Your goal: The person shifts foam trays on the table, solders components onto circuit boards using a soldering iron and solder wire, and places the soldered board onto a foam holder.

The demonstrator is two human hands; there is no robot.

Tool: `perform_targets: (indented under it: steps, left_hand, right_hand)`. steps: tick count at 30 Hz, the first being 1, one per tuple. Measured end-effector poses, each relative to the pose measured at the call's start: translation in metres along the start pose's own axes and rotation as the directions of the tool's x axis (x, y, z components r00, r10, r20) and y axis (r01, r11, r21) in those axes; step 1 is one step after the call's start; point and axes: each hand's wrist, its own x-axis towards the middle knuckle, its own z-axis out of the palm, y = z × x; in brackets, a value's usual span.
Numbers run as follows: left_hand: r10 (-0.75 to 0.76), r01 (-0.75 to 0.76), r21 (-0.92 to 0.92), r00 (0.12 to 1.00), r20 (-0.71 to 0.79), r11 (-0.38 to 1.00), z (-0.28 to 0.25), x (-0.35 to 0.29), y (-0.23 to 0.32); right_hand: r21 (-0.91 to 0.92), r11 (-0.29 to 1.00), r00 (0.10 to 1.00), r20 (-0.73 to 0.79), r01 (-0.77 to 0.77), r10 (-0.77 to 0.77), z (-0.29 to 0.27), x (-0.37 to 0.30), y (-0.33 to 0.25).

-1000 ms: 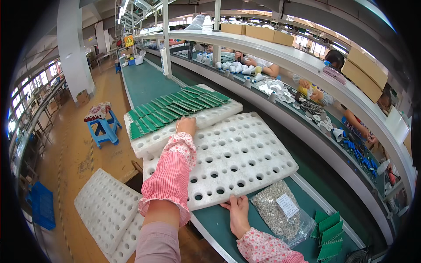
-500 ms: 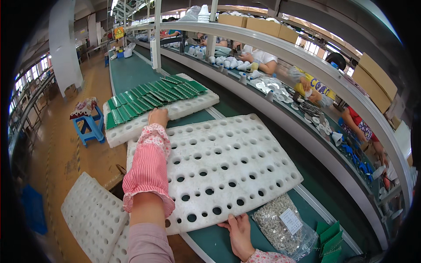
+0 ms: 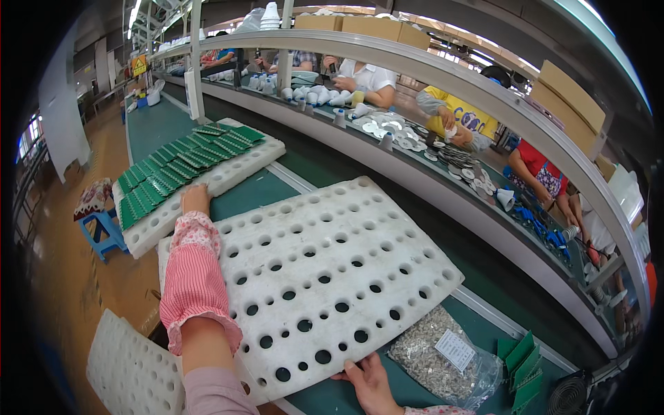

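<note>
Bare tray grasped at near edge by R hand; L hand at PCB tray edge, grip can't be told. Prob. being positioned; level support needed next.

Illumination moderate, diffuse. Visible sources: ceiling tubes at upper left, windows at left, both overexposed. White foam board evenly lit, shadows soft. Glints on clear plastic bag. Fisheye distortion marked: shelf rail bows; corners black. Centre sharp; left rim dim, smeared.
</note>
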Motion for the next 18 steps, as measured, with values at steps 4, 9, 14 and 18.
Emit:
perform_targets:
  steps: [4, 9, 14, 18]
  left_hand:
    - [0.051, -0.050, -0.014, 0.995, 0.085, 0.999, 0.003, 0.005, 0.008]
    - [0.273, -0.272, 0.050, 0.962, -0.008, 0.961, -0.024, -0.011, 0.003]
    - [0.553, -0.542, -0.197, 0.833, -0.004, 0.817, -0.116, -0.099, 0.083]
    - [0.630, -0.589, -0.388, 0.776, -0.027, 0.709, -0.118, -0.193, 0.135]
  right_hand:
    - [0.050, 0.997, 0.998, -0.039, 0.052, -0.050, -0.006, 0.006, 0.013]
    - [-0.062, 0.989, 0.989, -0.057, 0.131, -0.135, -0.006, 0.019, 0.025]
    - [0.078, 0.994, 0.996, -0.048, 0.076, -0.072, -0.009, 0.033, 0.013]
    - [0.145, 0.989, 0.997, -0.071, -0.022, 0.033, -0.032, 0.016, -0.008]
